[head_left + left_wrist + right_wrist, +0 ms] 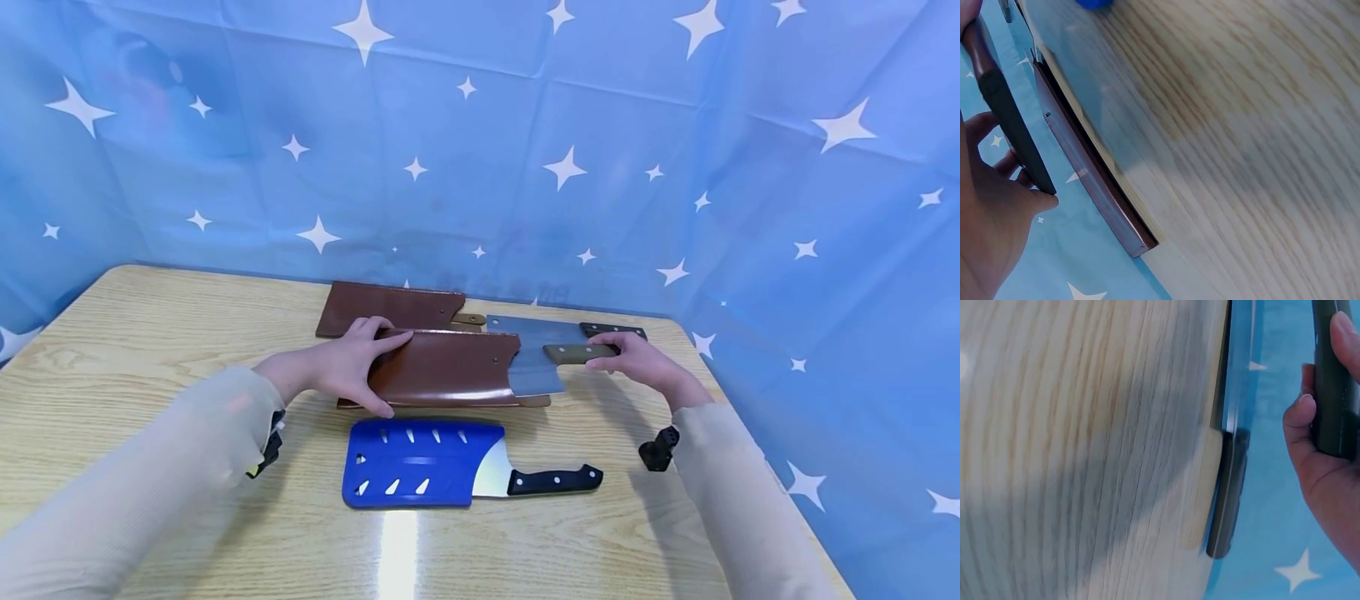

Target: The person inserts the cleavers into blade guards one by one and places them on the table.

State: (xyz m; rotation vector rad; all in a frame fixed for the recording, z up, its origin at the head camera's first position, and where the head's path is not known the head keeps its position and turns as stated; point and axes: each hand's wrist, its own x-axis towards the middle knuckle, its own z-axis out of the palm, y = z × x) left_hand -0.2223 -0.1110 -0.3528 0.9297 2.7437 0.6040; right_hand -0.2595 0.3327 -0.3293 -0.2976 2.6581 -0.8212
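Observation:
My left hand (348, 362) grips the closed end of a glossy brown knife sheath (442, 371), held above the table. The wrist view on that side shows the sheath (1013, 125) edge-on, with fingers and thumb on opposite faces. My right hand (637, 362) holds a cleaver by its riveted handle (577, 354). Its broad grey blade (536, 371) is partly inside the sheath, and the rest shows between the sheath's mouth and the handle. In the right wrist view, fingers and thumb (1344, 337) wrap the handle's end.
Behind lie a second brown sheath (393, 305) with a tan strap (469, 319) and another cleaver with a dark handle (626, 331), near the table's back edge. In front lies a black-handled cleaver (555, 481) in a slotted blue cover (420, 465). A starry blue curtain (480, 167) hangs behind.

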